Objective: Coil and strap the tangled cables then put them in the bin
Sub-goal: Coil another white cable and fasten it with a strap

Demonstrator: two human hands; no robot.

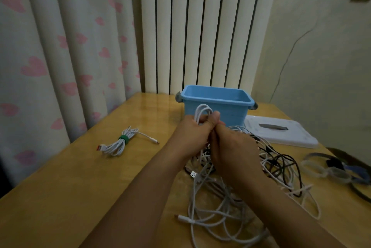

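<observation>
So far, I count one cable finished. Toward the left edge of the tabletop (60,197) lies a white coiled cable (118,143), bound around its middle with a green strap (124,139), its two plug ends sticking out. It sits on the wood, well apart from the bin, so it is strapped but not yet put away.

Moving to the middle, my left hand (192,137) has its fingers (215,117) clamped on a few loops of white cable (202,112), held up just in front of the bin. My right hand (234,147) presses against the left; its fingers are curled under and hidden, so I cannot tell whether they grip the cable. I judge this to be the coiling of a second cable, with no strap on it yet.

Behind the hands, near the far edge, stands the blue bin (216,95); what shows of its inside looks empty.

Below and right of the hands sprawls the tangled pile (251,183) of white and black cables, loose, so most of the work remains.

Near the right edge lie a white lid (285,131) and some loose straps (331,169).
</observation>
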